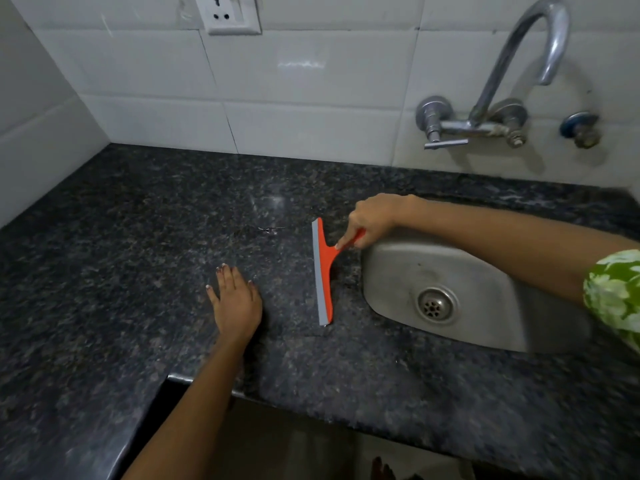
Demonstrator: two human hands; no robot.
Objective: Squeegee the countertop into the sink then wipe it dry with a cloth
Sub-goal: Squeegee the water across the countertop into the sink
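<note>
An orange squeegee [323, 271] with a grey rubber blade lies blade-down on the dark speckled granite countertop [138, 237], just left of the steel sink [467, 292]. My right hand [372, 216] grips its orange handle, index finger stretched along the neck. My left hand [235, 299] rests flat on the counter with fingers straight, a little left of the blade. No cloth is in view.
A curved chrome tap [519, 64] with two valves is fixed to the white tiled wall above the sink. A wall socket [230, 12] sits at the top. The counter's front edge has a cut-out corner [173, 379] near my left forearm.
</note>
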